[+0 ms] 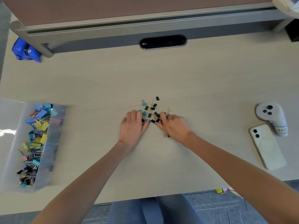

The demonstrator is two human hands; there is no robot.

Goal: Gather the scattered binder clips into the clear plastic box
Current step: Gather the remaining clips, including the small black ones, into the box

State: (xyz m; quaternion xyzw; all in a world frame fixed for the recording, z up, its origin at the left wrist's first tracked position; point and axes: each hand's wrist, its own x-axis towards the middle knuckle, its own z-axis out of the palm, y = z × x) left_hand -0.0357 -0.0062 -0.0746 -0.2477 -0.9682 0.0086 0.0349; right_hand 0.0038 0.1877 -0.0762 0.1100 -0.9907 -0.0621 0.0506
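A loose heap of small binder clips [152, 110], black, teal and yellow, lies at the middle of the desk. My left hand [133, 128] lies at the heap's left side, fingers curled onto the nearest clips. My right hand [174, 126] comes in from the right, its fingertips pinching black clips at the heap's near edge. One stray clip [166, 135] lies partly under my right wrist. The clear plastic box [53, 143] stands at the far left of the desk, holding several larger coloured clips.
A white phone [267, 146] lies face down at the right, with a white controller [271, 117] just behind it. A blue stapler-like object [25, 50] sits at the back left. A cable grommet [163, 42] is set in the desk's rear. The desk's front edge is near my lap.
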